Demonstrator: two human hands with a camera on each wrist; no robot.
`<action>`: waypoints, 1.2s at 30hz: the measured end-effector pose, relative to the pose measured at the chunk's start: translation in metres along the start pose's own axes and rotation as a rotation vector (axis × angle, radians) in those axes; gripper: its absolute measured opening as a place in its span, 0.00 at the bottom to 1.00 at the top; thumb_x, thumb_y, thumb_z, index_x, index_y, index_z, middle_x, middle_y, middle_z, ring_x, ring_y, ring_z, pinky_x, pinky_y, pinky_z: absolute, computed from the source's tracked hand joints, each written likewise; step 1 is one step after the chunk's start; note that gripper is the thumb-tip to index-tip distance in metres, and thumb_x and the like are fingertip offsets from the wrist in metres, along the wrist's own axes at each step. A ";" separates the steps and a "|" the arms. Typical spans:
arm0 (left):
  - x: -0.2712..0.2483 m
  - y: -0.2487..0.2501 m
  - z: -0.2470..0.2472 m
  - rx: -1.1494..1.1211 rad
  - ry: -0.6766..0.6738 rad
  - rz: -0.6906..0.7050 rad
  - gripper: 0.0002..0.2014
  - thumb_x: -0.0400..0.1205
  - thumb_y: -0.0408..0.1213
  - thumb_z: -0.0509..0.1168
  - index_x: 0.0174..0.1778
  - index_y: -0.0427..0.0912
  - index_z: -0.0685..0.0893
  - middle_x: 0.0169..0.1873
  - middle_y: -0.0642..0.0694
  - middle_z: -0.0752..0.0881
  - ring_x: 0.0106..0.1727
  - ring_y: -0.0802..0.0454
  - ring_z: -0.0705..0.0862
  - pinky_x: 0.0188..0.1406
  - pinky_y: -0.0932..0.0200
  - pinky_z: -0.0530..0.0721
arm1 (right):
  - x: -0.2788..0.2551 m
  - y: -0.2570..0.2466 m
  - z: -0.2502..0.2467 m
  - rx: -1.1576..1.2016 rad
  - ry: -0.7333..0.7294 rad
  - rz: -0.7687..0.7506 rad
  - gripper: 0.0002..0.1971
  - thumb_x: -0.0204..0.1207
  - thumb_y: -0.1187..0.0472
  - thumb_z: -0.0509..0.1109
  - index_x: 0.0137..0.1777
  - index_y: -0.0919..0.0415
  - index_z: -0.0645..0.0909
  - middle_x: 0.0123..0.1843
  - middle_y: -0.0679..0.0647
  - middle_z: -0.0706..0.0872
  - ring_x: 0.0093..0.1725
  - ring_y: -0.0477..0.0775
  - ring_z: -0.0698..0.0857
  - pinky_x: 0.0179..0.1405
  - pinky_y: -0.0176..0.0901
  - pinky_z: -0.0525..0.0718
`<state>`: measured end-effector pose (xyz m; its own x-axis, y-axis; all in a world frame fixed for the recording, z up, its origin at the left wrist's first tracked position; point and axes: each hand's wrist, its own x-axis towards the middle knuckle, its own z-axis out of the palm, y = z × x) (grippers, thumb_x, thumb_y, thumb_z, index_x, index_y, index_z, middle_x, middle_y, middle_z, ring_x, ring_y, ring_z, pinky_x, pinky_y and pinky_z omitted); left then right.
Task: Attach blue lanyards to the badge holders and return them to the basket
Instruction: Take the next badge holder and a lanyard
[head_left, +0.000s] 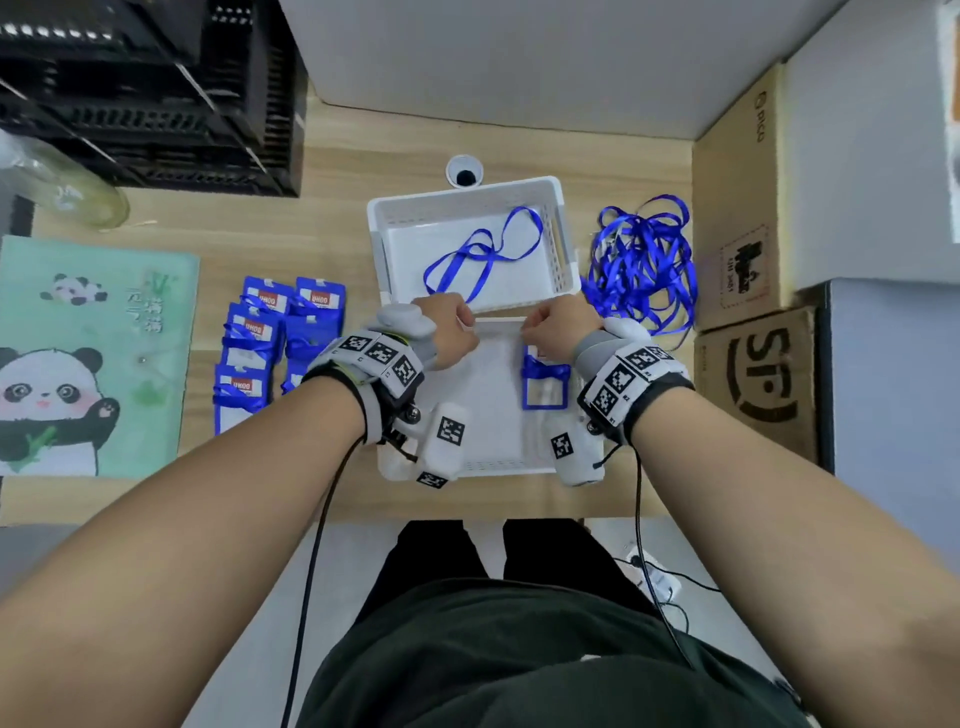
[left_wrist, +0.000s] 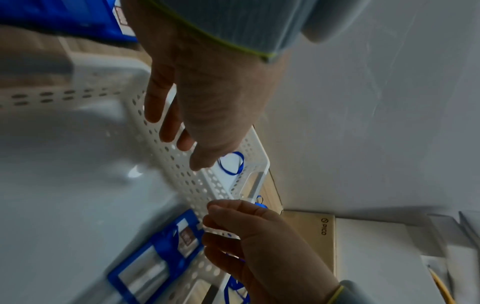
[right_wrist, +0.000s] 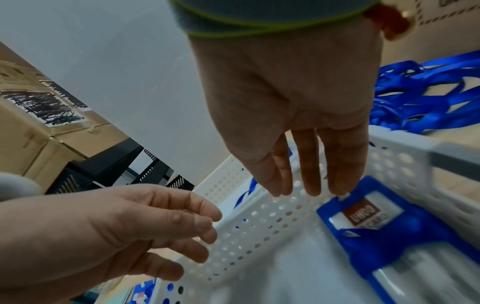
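1. Right now both your hands sit over the far rim of the near basket (head_left: 498, 467); your left hand (head_left: 449, 332) and right hand (head_left: 556, 327) hold nothing, fingers loosely relaxed and spread.
2. One badge holder (head_left: 544, 387), blue ribbon tied across it, lies flat inside that basket by its right wall, just under your right fingertips (right_wrist: 337, 185); whether they touch it cannot be told.
3. Directly beyond, wall to wall, stands the far basket (head_left: 563, 244) with one blue lanyard (head_left: 480, 257) in it.
4. Open bench (head_left: 337, 218) lies left of the baskets; the stack of badge holders (head_left: 275, 338) borders it, and the lanyard pile (head_left: 644, 265) crowds the right, against cardboard boxes (head_left: 748, 218).
5. Only the wrist views show your palms empty; only the head view shows the stack and the panda mat (head_left: 88, 353).
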<state>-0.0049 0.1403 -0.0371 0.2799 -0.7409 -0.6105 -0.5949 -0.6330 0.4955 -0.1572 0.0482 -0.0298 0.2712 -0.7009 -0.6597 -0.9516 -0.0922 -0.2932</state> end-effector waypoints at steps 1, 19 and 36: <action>0.002 0.002 0.006 0.018 -0.022 0.001 0.11 0.73 0.44 0.70 0.51 0.51 0.84 0.48 0.50 0.87 0.50 0.49 0.85 0.56 0.51 0.83 | 0.002 0.007 0.002 -0.041 -0.013 -0.002 0.08 0.77 0.61 0.66 0.48 0.63 0.85 0.46 0.56 0.87 0.48 0.58 0.85 0.43 0.43 0.81; 0.007 0.007 0.024 0.081 -0.115 0.005 0.29 0.78 0.45 0.67 0.76 0.49 0.70 0.70 0.50 0.79 0.64 0.47 0.81 0.68 0.49 0.78 | 0.012 0.039 0.048 -0.218 -0.083 0.003 0.26 0.73 0.59 0.70 0.68 0.45 0.63 0.64 0.49 0.73 0.55 0.60 0.82 0.52 0.58 0.81; -0.008 0.027 -0.014 0.012 -0.061 0.094 0.17 0.83 0.49 0.64 0.64 0.46 0.84 0.57 0.49 0.88 0.56 0.49 0.85 0.56 0.59 0.79 | -0.005 -0.010 -0.025 0.001 -0.011 -0.302 0.13 0.77 0.55 0.72 0.59 0.58 0.86 0.57 0.52 0.87 0.58 0.55 0.84 0.58 0.49 0.82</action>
<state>-0.0124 0.1263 -0.0098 0.1764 -0.7816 -0.5983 -0.6256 -0.5583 0.5449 -0.1522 0.0350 -0.0064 0.5435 -0.6343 -0.5499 -0.8275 -0.2948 -0.4778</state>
